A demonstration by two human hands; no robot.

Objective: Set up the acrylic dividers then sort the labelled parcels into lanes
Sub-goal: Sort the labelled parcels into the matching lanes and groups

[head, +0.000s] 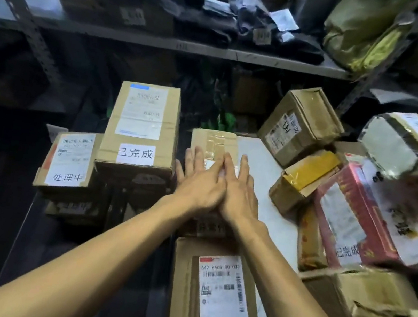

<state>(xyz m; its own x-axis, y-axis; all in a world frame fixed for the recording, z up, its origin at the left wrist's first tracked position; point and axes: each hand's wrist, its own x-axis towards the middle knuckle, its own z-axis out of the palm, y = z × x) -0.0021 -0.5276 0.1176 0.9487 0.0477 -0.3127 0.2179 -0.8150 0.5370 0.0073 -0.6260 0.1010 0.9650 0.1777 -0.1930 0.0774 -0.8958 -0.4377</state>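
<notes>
**Both hands flat on small taped parcel**

left hand (pixel 200 184) and right hand (pixel 240 194) lie side by side, inner edges touching; fingers straight, slightly spread, palms down on top of the small taped parcel (pixel 214 141); no pinch, no curl.

- that parcel sits between the tall box (pixel 141 123) tagged 已完成 on its left and the bare white table top (pixel 264 177) on its right; cannot tell what it rests on, hands cover it
- lower box (pixel 69 159) tagged 处理中 sits just left of the tall box
- nearest the camera: long box (pixel 220 295), blue handwriting on its label, between the forearms
- right side is a loose heap: tilted brown box (pixel 300 123); yellow-taped box (pixel 305 178); pink box (pixel 348 220), also tagged 已完成; silver-wrapped parcel (pixel 400 143), blurred
- metal shelf (pixel 165 43) behind carries dark bags
</notes>
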